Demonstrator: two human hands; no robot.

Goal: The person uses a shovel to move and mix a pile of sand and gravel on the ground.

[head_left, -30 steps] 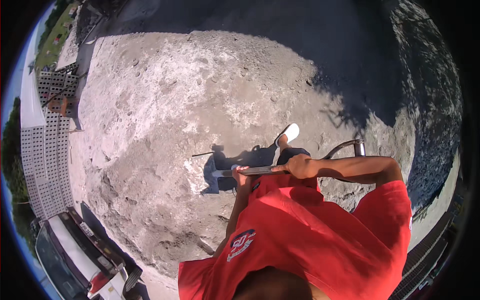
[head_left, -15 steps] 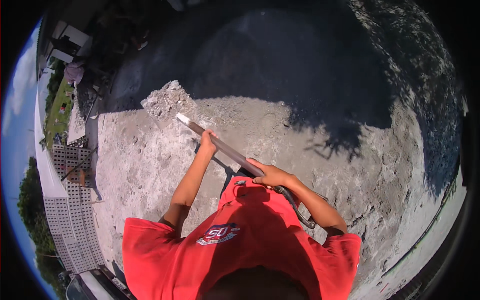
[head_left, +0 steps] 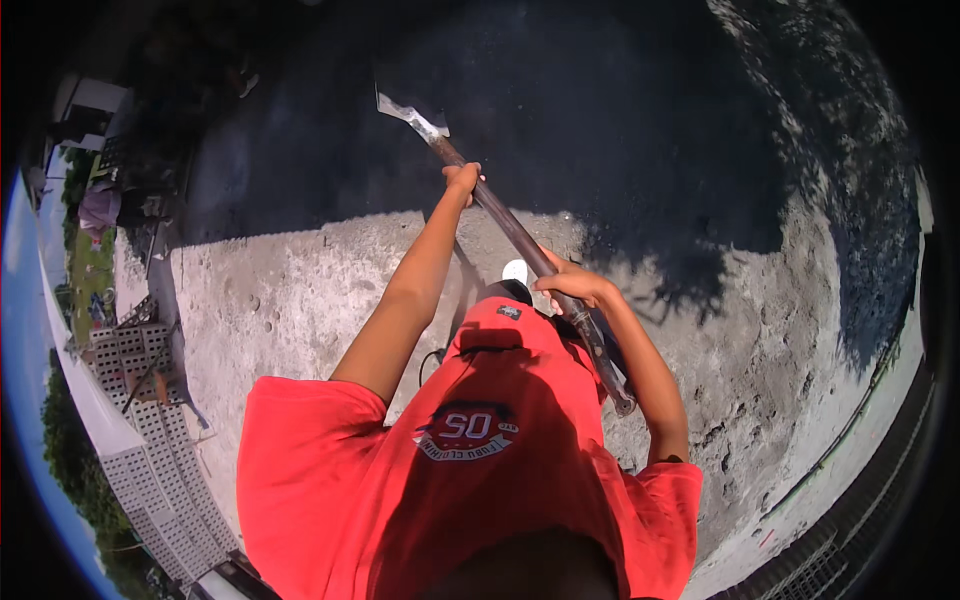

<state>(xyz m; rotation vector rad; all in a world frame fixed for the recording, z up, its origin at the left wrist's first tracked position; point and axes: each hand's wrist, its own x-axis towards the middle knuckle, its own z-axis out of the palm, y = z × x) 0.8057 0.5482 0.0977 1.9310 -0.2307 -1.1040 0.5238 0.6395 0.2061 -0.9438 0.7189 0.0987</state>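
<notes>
A long-handled shovel (head_left: 512, 225) slants across in front of me, its pale metal blade (head_left: 408, 110) raised over the dark shaded ground. The blade is seen nearly edge-on, and no load shows on it. My left hand (head_left: 462, 180) is wrapped round the shaft close below the blade. Farther back, my right hand (head_left: 577, 281) grips the brown shaft near my waist. The grip end (head_left: 625, 405) reaches past my right side, beside my forearm.
Rough grey, sandy ground (head_left: 290, 290) spreads around me, with a broad dark shadow (head_left: 520, 120) ahead. Stacked hollow blocks (head_left: 165, 490) stand at the left. One white shoe (head_left: 515, 270) shows below the shaft. A pale wall (head_left: 850, 470) runs along the right.
The shovel has swung forward and to the right, from the sunlit ground into the shade. The rubble that was heaped on its blade no longer shows. Both hands have kept hold.
</notes>
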